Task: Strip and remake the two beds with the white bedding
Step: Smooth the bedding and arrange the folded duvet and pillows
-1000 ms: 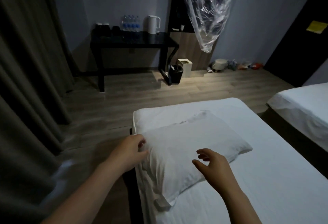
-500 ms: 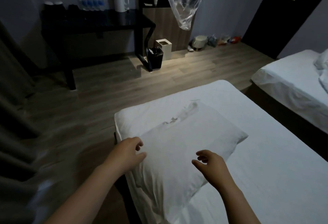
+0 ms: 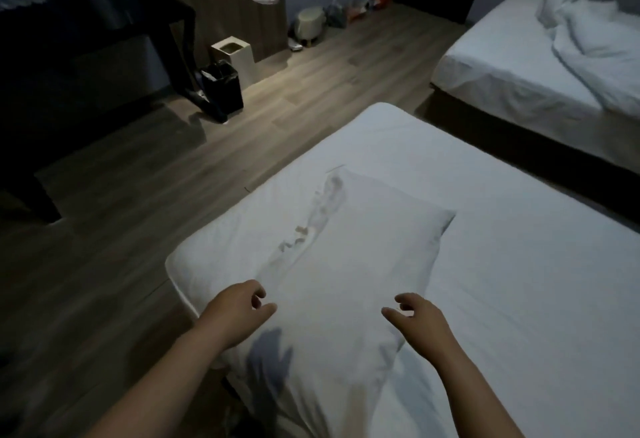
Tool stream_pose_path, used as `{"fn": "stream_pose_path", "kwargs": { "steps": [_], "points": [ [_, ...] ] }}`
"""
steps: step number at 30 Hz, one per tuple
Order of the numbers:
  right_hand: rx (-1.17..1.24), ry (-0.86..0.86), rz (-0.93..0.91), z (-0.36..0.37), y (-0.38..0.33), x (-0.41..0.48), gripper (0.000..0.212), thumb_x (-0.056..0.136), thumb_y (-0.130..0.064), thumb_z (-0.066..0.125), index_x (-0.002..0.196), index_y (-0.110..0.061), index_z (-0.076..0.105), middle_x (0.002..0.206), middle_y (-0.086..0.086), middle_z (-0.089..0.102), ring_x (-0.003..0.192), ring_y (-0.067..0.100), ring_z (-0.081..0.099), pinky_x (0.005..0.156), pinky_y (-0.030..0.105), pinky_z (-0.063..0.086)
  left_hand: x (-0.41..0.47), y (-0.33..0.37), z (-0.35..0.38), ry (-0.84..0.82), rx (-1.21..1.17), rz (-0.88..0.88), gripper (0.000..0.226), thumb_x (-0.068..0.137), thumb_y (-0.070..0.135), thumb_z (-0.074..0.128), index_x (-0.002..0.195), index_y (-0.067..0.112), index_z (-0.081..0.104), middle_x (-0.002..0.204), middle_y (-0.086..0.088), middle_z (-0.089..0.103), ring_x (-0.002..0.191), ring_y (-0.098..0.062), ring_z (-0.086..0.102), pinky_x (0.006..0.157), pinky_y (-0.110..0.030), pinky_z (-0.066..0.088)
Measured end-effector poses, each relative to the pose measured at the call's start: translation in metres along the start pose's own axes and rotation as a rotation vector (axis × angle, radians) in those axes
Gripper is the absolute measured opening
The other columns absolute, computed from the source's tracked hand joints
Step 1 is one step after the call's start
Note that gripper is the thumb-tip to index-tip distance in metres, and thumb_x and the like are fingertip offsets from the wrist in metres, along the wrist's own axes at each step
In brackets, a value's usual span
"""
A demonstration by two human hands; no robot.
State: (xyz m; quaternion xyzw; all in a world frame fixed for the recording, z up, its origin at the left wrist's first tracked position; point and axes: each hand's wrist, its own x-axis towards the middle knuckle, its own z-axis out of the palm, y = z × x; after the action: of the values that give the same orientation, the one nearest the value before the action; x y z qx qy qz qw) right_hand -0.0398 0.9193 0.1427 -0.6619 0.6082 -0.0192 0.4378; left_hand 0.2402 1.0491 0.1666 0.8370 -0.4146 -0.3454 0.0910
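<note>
Both hands hang just above the near end of the pillow (image 3: 346,264), the left hand (image 3: 235,313) over its outer edge and the right hand (image 3: 419,319) over its inner edge. The fingers of each are loosely curled and hold nothing; the left one throws a shadow on the case below it, so it looks clear of the cloth. The pillow lies aslant on the near bed (image 3: 519,299), close to the corner, its near end reaching the mattress edge above the floor (image 3: 173,195). Brownish marks (image 3: 311,226) run along a crease in the case, so it likely needs stripping. The chief risk is a shallow pinch that takes only the slack case: the filling would sag and the pillow might slide off the edge to the floor. Dragging it instead of lifting could rub the marks onto the sheet or pull that sheet loose at the corner. The room is dim, so further soiling could be missed. The far bed (image 3: 502,66) carries a crumpled duvet (image 3: 595,39), well apart from the hands.
</note>
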Motion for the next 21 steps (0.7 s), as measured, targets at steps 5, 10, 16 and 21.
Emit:
{"fn": "stream_pose_path", "kwargs": {
  "steps": [5, 10, 16, 21],
  "points": [
    [0.073, 0.010, 0.189, 0.020, 0.008, 0.006, 0.062, 0.088, -0.044, 0.062, 0.138, -0.012, 0.045, 0.137, 0.010, 0.051, 0.123, 0.022, 0.051, 0.097, 0.032, 0.041, 0.050, 0.002, -0.005, -0.134, 0.092, 0.054, 0.042, 0.088, 0.051, 0.058, 0.119, 0.022, 0.055, 0.113, 0.004, 0.061, 0.095, -0.013, 0.058, 0.085, -0.029, 0.049],
    [0.186, 0.049, 0.366, 0.047, 0.001, 0.012, 0.065, 0.089, -0.044, 0.062, 0.139, -0.007, 0.042, 0.137, 0.011, 0.051, 0.125, 0.022, 0.050, 0.096, 0.029, 0.039, 0.105, 0.000, -0.015, -0.243, 0.155, 0.108, 0.050, 0.088, 0.050, 0.058, 0.125, 0.017, 0.052, 0.123, -0.001, 0.059, 0.103, -0.016, 0.057, 0.088, -0.029, 0.047],
    [0.313, 0.055, 0.583, 0.077, 0.013, 0.039, 0.081, 0.088, -0.053, 0.058, 0.146, -0.004, 0.031, 0.147, 0.015, 0.040, 0.133, 0.029, 0.041, 0.105, 0.036, 0.036, 0.164, -0.008, 0.005, -0.370, 0.149, 0.036, 0.081, 0.082, 0.060, 0.060, 0.140, 0.008, 0.039, 0.142, -0.009, 0.044, 0.124, -0.024, 0.049, 0.098, -0.033, 0.042],
    [0.439, 0.147, 0.680, 0.092, 0.040, 0.082, 0.082, 0.087, -0.055, 0.058, 0.144, -0.001, 0.033, 0.146, 0.017, 0.040, 0.131, 0.033, 0.042, 0.105, 0.039, 0.037, 0.218, -0.010, 0.034, -0.392, 0.109, -0.055, 0.102, 0.074, 0.068, 0.061, 0.145, 0.003, 0.028, 0.150, -0.015, 0.032, 0.134, -0.030, 0.039, 0.103, -0.037, 0.037]
  ]
}}
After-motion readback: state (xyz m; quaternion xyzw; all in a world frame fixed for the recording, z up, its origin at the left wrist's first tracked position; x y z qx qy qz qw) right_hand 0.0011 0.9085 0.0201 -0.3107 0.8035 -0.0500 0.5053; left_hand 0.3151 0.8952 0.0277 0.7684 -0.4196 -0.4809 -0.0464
